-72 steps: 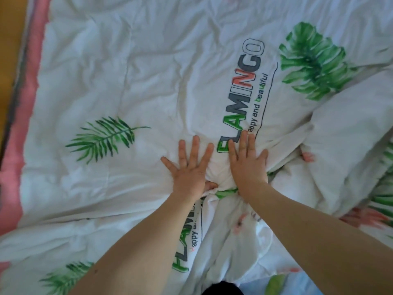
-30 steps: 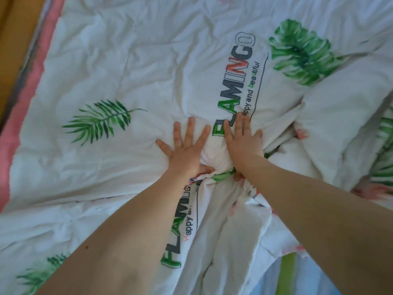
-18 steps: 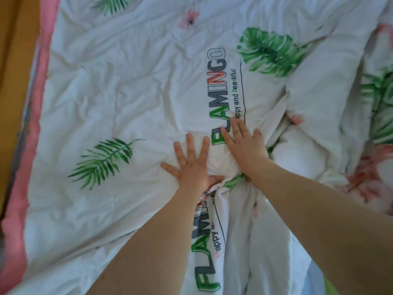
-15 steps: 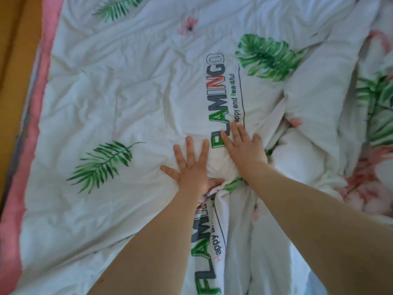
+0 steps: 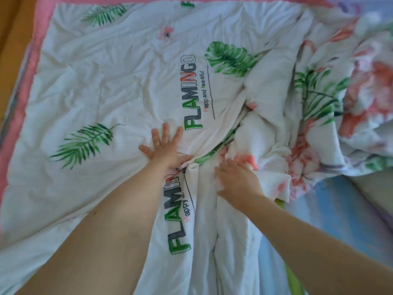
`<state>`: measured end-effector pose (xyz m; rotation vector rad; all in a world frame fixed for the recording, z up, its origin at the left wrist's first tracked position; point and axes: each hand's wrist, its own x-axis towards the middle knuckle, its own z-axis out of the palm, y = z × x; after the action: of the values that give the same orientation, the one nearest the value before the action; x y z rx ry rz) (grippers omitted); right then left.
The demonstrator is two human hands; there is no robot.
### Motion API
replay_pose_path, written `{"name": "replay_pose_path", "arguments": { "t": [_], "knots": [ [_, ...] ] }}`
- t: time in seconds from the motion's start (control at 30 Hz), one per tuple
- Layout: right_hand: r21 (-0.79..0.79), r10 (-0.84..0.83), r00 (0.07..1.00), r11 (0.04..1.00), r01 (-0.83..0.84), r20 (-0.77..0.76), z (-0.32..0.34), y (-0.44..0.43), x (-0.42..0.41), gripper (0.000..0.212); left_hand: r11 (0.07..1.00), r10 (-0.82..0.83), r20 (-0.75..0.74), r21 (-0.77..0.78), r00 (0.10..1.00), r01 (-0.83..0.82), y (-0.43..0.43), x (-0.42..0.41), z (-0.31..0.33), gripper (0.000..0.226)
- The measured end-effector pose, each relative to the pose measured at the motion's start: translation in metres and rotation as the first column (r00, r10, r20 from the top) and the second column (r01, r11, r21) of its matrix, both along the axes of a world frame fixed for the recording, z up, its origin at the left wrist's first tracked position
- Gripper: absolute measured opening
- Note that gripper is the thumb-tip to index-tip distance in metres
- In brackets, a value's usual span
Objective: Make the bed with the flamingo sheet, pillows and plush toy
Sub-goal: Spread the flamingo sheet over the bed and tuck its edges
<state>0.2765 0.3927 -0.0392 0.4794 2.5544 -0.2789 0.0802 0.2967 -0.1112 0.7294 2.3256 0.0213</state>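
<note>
Head view: the left hand (image 5: 165, 149) lies flat, fingers spread, holding nothing, apparently pinning the smoothed part of the flamingo sheet (image 5: 119, 81) so it stays put. Just right of it, the right hand (image 5: 236, 179) presses into the bunched folds, fingers loosely curled; whether it pinches cloth I cannot tell. The sheet is white, printed with green leaves, lettering and pink flamingos, crumpled beyond the right hand.

flamingo sheet (image 5: 119, 86) | white, leaf and FLAMINGO print | flat left, seemingly bunched right
</note>
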Motion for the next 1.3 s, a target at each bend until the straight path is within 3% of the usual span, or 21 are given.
{"name": "replay_pose_path", "arguments": {
  "t": [0.1,0.27,0.37,0.53,0.67,0.87,1.07,1.3],
  "knots": [
    [-0.04,0.087,0.994,0.996,-0.084,0.072,0.022,-0.005,0.052,0.068,0.999,-0.023,0.039,0.031,0.999,0.022,-0.017,0.022,0.011,0.087],
    [-0.071,0.031,0.982,0.997,-0.018,0.189,0.048,-0.009,0.075,0.06,0.979,0.043,0.13,0.191,0.991,-0.068,-0.057,0.106,0.029,0.074],
    [-0.114,-0.035,0.991,0.992,0.05,0.129,0.079,-0.045,0.082,0.06,0.983,0.067,0.214,0.155,0.975,-0.101,-0.082,0.145,0.06,0.062],
    [-0.212,-0.142,0.989,0.966,0.147,0.037,0.114,-0.093,0.108,0.059,0.956,0.131,0.174,0.238,0.976,-0.17,-0.118,0.19,0.112,0.042],
    [-0.265,-0.197,0.98,0.947,0.183,-0.024,0.144,-0.12,0.155,0.054,0.951,0.12,0.052,0.28,0.991,-0.13,-0.148,0.232,0.158,0.035],
    [-0.268,-0.246,0.963,0.941,0.209,-0.114,0.191,-0.156,0.254,0.042,0.895,0.186,0.065,0.402,0.98,-0.196,-0.204,0.313,0.215,0.032],
    [-0.222,-0.164,0.972,0.967,0.124,-0.171,0.233,-0.213,0.348,0.034,0.873,0.22,0.093,0.425,0.971,-0.238,-0.279,0.416,0.263,0.032],
    [-0.23,-0.018,0.985,0.973,-0.022,-0.17,0.26,-0.277,0.38,0.037,0.882,0.302,0.017,0.375,0.953,-0.286,-0.361,0.478,0.297,0.032]
  ]
}}
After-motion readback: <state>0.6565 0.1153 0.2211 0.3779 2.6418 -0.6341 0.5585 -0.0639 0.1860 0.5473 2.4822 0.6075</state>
